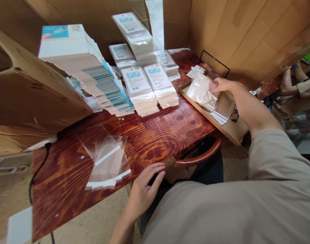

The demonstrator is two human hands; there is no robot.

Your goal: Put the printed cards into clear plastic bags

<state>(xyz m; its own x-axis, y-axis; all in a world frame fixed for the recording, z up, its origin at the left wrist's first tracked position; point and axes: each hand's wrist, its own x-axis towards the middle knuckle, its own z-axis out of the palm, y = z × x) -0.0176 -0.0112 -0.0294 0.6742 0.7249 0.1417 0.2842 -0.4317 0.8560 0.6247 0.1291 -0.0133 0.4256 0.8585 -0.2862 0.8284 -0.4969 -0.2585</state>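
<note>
My right hand (222,85) is at the far right of the table, its fingers closed on the edge of a pile of clear plastic bags (202,89) in a shallow cardboard tray (195,106). My left hand (146,188) hangs by the table's front edge, thumb and fingers apart, with nothing in it. Left of it, a few loose clear plastic bags (110,161) with white strips lie overlapping on the wooden table (160,142). Stacks of bagged cards (137,81) stand towards the back. Beside them leans a tall pile of printed cards (68,47).
Cardboard walls (236,34) enclose the back and right, and a cardboard box (30,88) stands left. Glasses (234,115) lie in the tray, and a black wire stand (215,61) is behind it. A chair's curved armrest (200,157) meets the front edge. Another person's arm (287,81) shows far right.
</note>
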